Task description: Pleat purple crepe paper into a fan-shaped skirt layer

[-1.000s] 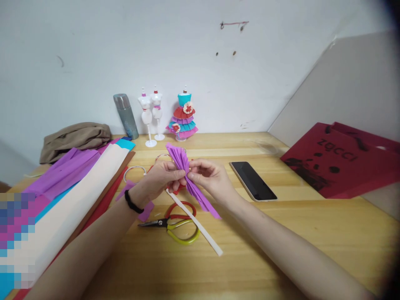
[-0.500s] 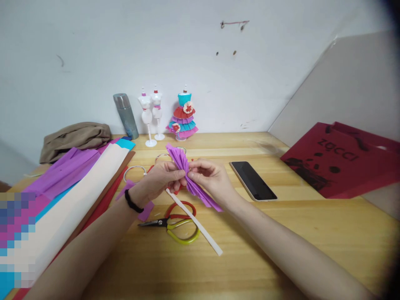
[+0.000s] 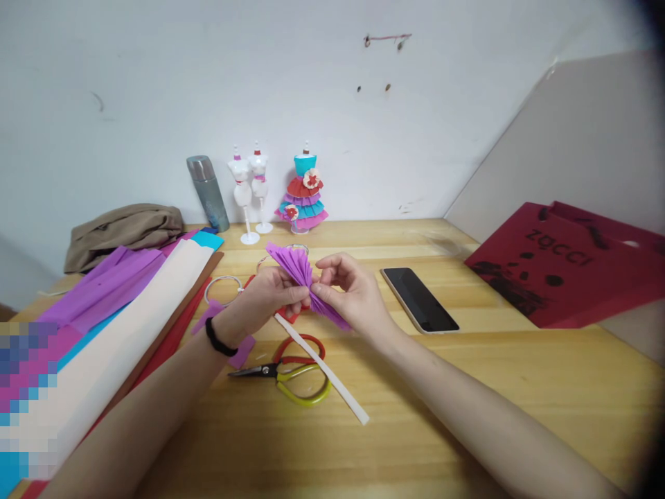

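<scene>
A purple pleated paper strip (image 3: 291,263) is gathered at its middle and fans out at both ends. My left hand (image 3: 273,291) pinches it from the left near the gathered waist. On the other side, my right hand (image 3: 350,287) holds it with thumb against the pleats, its index finger lifted and bent. Part of the lower fan is hidden behind my right hand. Below lie scissors (image 3: 306,400) with one red and one yellow handle, crossed by a narrow white strip (image 3: 343,388). Purple scraps (image 3: 242,353) and a ring of white cord (image 3: 223,281) lie beside my left wrist.
Coloured paper sheets (image 3: 150,298) cover the table's left side, with brown cloth (image 3: 125,235) behind. A flask (image 3: 208,194), two white mannequins (image 3: 242,190) and a dressed mannequin (image 3: 305,187) stand along the wall. A phone (image 3: 420,299) and a red bag (image 3: 566,270) are at right.
The pleated paper has turned in my hands, its upper end moving left and fanning wider, its lower end rising. My right index finger has lifted. My left hand has kept its pinch.
</scene>
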The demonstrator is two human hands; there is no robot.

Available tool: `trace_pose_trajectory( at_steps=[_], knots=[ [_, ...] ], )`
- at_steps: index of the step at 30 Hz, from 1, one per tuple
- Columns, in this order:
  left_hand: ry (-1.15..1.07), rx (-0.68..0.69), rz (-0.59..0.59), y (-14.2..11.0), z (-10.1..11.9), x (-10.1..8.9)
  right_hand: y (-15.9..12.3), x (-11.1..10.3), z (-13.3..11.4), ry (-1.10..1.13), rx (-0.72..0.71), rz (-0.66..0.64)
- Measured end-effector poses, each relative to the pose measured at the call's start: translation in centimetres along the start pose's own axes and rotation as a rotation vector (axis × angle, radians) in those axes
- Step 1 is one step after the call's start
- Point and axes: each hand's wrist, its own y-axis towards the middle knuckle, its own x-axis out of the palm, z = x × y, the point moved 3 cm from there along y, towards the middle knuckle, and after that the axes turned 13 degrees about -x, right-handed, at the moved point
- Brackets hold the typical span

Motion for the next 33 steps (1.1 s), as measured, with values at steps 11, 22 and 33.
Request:
trace_pose_trajectory(
  at_steps=[11,22,33],
  knots=[
    [0.121,0.085,0.077,-0.2,0.1,0.2,-0.1,0.5,0.2,0.157,0.147,-0.131],
    [0.020,0.084,0.039,0.1,-0.1,-0.7,-0.2,0.2,-0.3,0.091,0.221,-0.174],
    [-0.310,0.074,0.115,0.9,-1.6,0.3,-0.5,0.0,-0.9,-0.408,-0.210,-0.081]
  ],
)
